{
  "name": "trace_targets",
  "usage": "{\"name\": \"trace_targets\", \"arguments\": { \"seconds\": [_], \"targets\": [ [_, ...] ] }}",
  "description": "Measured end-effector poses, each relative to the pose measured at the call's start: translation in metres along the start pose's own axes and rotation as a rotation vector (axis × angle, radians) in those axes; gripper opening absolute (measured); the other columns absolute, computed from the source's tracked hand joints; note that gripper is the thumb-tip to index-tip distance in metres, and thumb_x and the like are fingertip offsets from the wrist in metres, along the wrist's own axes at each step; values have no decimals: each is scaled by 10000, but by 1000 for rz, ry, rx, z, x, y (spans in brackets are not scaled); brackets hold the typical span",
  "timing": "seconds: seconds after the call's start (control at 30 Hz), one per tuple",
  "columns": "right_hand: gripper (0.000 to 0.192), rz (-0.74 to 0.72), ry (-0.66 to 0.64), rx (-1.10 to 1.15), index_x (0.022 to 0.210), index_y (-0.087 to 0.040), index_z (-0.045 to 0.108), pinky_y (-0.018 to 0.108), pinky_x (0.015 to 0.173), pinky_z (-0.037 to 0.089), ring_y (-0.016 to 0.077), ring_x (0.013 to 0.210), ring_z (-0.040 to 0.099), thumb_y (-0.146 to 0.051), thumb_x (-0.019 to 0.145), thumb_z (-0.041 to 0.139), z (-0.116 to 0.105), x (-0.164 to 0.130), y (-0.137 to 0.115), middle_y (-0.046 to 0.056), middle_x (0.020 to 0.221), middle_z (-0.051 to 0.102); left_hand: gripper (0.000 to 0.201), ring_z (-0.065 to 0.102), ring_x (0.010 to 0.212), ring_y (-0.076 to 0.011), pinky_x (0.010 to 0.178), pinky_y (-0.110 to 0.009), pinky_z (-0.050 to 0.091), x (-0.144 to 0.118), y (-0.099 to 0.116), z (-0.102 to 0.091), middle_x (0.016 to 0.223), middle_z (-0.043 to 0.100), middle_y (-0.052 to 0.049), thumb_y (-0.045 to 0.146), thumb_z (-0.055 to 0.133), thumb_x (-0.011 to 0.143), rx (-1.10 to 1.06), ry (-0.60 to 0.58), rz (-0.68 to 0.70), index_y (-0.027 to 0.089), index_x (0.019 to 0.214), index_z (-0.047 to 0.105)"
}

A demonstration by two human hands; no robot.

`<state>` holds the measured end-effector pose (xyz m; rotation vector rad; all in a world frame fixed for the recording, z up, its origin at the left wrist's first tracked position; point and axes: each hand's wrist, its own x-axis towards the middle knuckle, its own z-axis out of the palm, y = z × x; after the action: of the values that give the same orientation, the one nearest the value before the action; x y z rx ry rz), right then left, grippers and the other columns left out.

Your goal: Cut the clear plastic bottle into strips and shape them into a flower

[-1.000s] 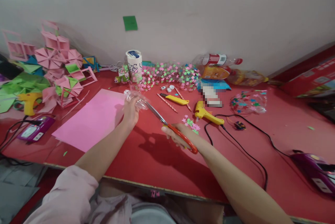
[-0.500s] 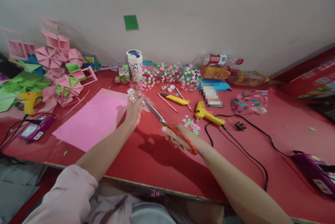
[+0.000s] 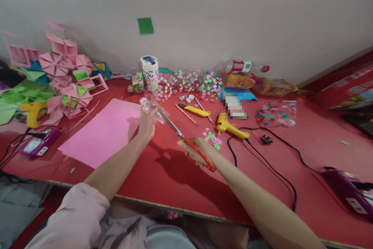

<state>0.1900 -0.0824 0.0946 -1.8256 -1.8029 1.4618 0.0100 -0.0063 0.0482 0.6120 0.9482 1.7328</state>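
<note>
Gripping crinkled, seemingly clear plastic (image 3: 153, 108), steel-bladed scissors (image 3: 186, 142)

No lettering is sharp enough to read.

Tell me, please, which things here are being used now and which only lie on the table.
In use:
left hand holding clear plastic piece
right hand holding orange scissors, blades at that piece

Lying about:
pink sheet
yellow glue gun
yellow cutter
loose paper stars
purple device
</note>
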Motion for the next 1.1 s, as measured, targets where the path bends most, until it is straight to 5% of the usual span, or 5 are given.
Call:
{"name": "trace_targets", "arguments": {
  "seconds": [0.37,0.7,1.1],
  "targets": [
    [549,-93,-60,30,700,-179,534,194,390,361,72,340,443,-712,826,497,3,8,16,-69,423,444,339,623,782,-112,783,-262,503,7,-15,-7,898,637,26,164,727,626,25,-65,152,236,916,565],
    [509,4,16,15,633,-195,488,195,345,337,76,295,423,-662,826,553,5,5,6,-78,389,391,360,628,801,-130,830,-297,498,8,-18,-11,916,635,16,176,721,626,24,-106,145,244,945,570],
    [521,-101,-24,70,673,-187,517,192,366,332,68,322,429,-693,794,549,7,11,17,-70,429,448,344,613,834,-132,818,-277,496,3,-16,-6,936,627,9,166,701,633,52,-99,157,246,942,574]
  ]
}}
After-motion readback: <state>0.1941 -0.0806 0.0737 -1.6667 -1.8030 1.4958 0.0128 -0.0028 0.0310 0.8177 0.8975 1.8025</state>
